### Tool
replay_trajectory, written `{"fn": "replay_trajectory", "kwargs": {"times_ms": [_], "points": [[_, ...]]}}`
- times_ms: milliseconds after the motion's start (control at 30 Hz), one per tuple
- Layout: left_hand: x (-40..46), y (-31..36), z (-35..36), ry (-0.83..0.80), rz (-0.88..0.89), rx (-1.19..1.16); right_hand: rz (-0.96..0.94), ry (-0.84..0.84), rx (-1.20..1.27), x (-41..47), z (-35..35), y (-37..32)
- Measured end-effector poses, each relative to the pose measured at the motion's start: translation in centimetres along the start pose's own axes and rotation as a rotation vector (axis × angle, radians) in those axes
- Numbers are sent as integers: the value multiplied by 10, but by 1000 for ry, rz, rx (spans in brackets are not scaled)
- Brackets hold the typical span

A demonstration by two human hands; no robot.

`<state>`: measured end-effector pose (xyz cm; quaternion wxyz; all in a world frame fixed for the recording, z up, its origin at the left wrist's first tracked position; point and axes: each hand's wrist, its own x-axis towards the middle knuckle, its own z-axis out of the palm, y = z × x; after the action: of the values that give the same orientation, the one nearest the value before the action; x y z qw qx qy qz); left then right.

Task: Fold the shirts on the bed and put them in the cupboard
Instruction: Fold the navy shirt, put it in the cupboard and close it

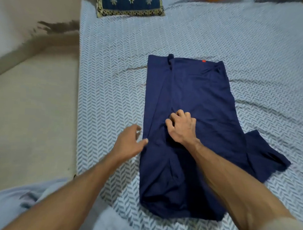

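- Plainly, the shirt [193, 92] is laid flat on the bed [114, 76], one side folded in.
- Soft, light, limp cloth is judged; edges and corners are best pinched.
- Cloth is bunched under the curled right hand [182, 129]; the left hand [129, 142] is relaxed, thumb touching the edge.
- No writing is readable; only a small red tag [203, 61] is seen.

We see bare bedsheet [233, 39] all round the navy shirt [193, 92], open for reaching. A patterned cushion [130, 2] lies well beyond, at the bed's far-left edge.
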<state>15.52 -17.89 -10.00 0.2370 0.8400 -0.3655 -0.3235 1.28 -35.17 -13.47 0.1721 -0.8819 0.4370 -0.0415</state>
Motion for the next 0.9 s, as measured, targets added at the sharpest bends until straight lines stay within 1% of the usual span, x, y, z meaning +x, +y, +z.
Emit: {"fn": "replay_trajectory", "kwargs": {"times_ms": [67, 167, 267, 367, 433, 500, 533, 600, 667, 767, 900], "points": [[-32, -8, 11, -60, -18, 107, 73, -85, -91, -19, -12, 8], [-62, -7, 24, -169, -120, 180, 203, -144, -33, -48, -30, 27], [-79, -6, 34, -239, -179, 144, 343, -235, 50, -68, -43, 36], [-88, -6, 34, -302, -188, 63, 417, -315, 186, -81, -54, 44], [-92, -7, 31, -314, -208, -41, 420, -283, 348, -86, -59, 51], [-97, -9, 26, -328, -264, -143, 441, -167, 494, -94, -62, 56], [-99, -11, 24, -338, -289, -187, 485, -115, 576, -98, -63, 58], [-104, -17, 23, -359, -314, -228, 604, -98, 747, -109, -60, 60], [-107, -17, 24, -355, -323, -241, 686, -90, 814, -119, -53, 64], [-110, -12, 31, -331, -281, -198, 770, -44, 979, -134, -43, 67], [-115, -14, 38, -339, -183, -34, 778, 16, 1346, -157, -33, 63]]}}
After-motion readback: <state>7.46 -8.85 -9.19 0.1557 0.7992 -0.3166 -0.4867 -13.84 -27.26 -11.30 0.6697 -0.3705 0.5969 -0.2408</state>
